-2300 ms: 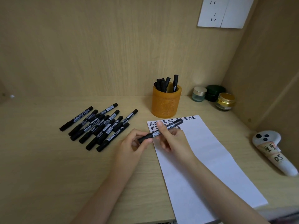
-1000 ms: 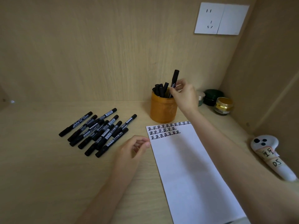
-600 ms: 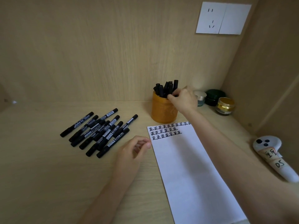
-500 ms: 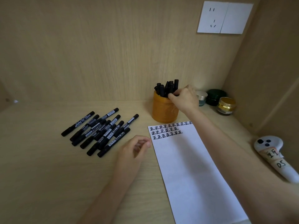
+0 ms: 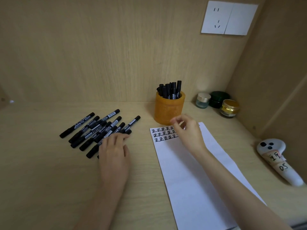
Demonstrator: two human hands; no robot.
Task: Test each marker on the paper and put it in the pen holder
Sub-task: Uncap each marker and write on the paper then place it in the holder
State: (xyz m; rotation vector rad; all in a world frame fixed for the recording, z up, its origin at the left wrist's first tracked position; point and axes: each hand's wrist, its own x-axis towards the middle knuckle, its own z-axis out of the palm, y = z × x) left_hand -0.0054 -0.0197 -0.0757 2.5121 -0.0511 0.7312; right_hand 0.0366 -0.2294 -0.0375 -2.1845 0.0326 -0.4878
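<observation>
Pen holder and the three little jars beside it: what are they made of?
The pen holder looks like resin or carved stone: matte orange, faint relief. The clear jar seems frosted glass with a shiny metallic lid. The dark green jar is glossy, glass or plastic. The gold jar seems glass with a gold foil-like band.

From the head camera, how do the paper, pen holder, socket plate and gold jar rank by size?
paper
socket plate
pen holder
gold jar
The paper lies nearest, which enlarges it.
</observation>
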